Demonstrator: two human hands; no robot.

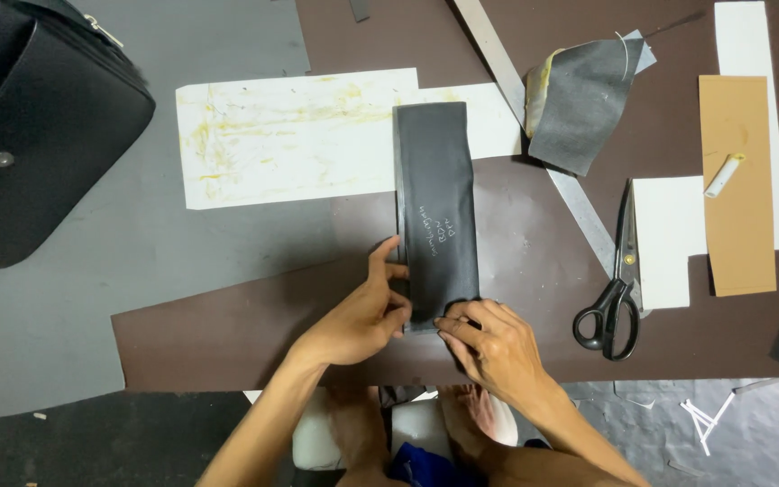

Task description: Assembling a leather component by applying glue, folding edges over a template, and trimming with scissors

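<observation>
A long dark grey strip of material [437, 207] with pale handwriting on it lies lengthwise on a brown leather sheet [254, 325]. My left hand [367, 307] presses fingertips along the strip's left edge near its lower end. Fingers of my right hand [489, 343] press down on the strip's bottom right corner. Neither hand lifts the strip; both hold it flat against the brown sheet.
Black-handled scissors [613, 302] lie right of the strip beside a metal ruler [534, 117]. A glue-stained white paper [299, 135], a folded grey piece [583, 99], tan card [739, 189] and a black bag [33, 117] surround the work area.
</observation>
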